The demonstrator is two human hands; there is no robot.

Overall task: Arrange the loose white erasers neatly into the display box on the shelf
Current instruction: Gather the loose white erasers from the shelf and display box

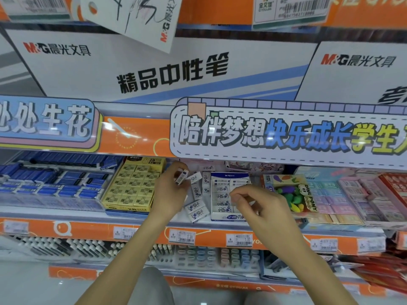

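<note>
The white cardboard display box with blue print point(222, 216) stands on the orange-edged shop shelf point(88, 227), between the yellow box of 2B erasers point(132, 186) on its left and the colourful toy eraser pack point(293, 192) on its right. Inside it, small white rectangular erasers in printed paper sleeves point(221, 197) lie flat in rows, each with the long axis running left to right. Just beside the box on its left, several loose white erasers point(197, 209) lie on the shelf without order: two near the front edge are tilted, with the long axis going diagonal, and the ones further back stand more or less upright, with the long axis pointing away from the camera. The left hand point(171, 190) is raised over this loose group and pinches one white eraser with a barcode on its sleeve point(181, 176) between the thumb and the fingertips; the eraser is tilted, its long axis almost vertical. The right hand point(253, 201) hovers over the right part of the display box, the thumb and forefinger pressed together; whether something small is between them, I cannot tell.
</note>
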